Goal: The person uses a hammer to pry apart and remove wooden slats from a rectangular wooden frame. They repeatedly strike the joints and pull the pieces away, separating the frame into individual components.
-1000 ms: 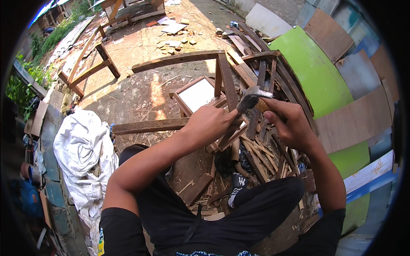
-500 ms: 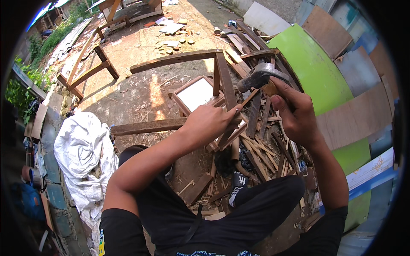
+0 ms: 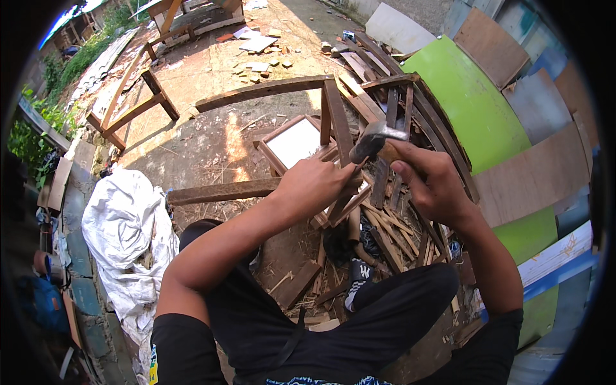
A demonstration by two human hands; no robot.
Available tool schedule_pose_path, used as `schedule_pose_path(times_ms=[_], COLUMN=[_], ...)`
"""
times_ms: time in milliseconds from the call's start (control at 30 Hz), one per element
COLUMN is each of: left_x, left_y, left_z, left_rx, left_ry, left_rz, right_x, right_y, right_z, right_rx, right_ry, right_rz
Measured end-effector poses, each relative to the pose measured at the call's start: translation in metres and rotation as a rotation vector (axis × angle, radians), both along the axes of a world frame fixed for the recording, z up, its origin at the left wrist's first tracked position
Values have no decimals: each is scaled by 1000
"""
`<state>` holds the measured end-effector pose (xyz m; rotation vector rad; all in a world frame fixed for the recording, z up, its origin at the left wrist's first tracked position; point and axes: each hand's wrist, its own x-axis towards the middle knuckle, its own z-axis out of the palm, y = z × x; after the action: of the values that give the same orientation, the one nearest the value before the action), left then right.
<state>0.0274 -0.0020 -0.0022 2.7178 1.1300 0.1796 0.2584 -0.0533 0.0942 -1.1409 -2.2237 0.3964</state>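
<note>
Hammer (image 3: 375,138) | right hand (image 3: 431,183) is wrapping tight round its handle, head up | left hand (image 3: 319,186) is pinching a wooden strip (image 3: 350,204) over the scrap pile (image 3: 385,224)

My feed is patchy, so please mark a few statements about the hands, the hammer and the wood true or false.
1. The right hand grips a hammer just below its metal head. True.
2. The left hand is empty and lifted clear of the wood. False: it rests on a thin wooden strip among the frame pieces.
3. A curved green panel stands to the person's right. True.
4. A white sack lies to the person's right, on the green panel. False: it lies on the ground to the person's left.
5. A small frame with a white panel lies just beyond the left hand. True.
</note>
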Motion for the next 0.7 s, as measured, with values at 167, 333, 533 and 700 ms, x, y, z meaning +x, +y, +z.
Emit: schedule_pose_path(times_ms=[167, 333, 533, 700], left_x=[-2, -1, -2, -1], left_y=[-1, -4, 1, -3], left_z=[-4, 11, -2, 9], left_rx=[75, -8, 56, 13], left_ry=[-39, -8, -10, 5], left_rz=[-6, 11, 1, 6], right_x=[5, 1, 7, 3], right_y=[1, -4, 2, -2], right_z=[0, -5, -9, 5], right_rx=[23, 53, 62, -12], right_ry=[-15, 185, 34, 231], right_rz=[-40, -88, -34, -165])
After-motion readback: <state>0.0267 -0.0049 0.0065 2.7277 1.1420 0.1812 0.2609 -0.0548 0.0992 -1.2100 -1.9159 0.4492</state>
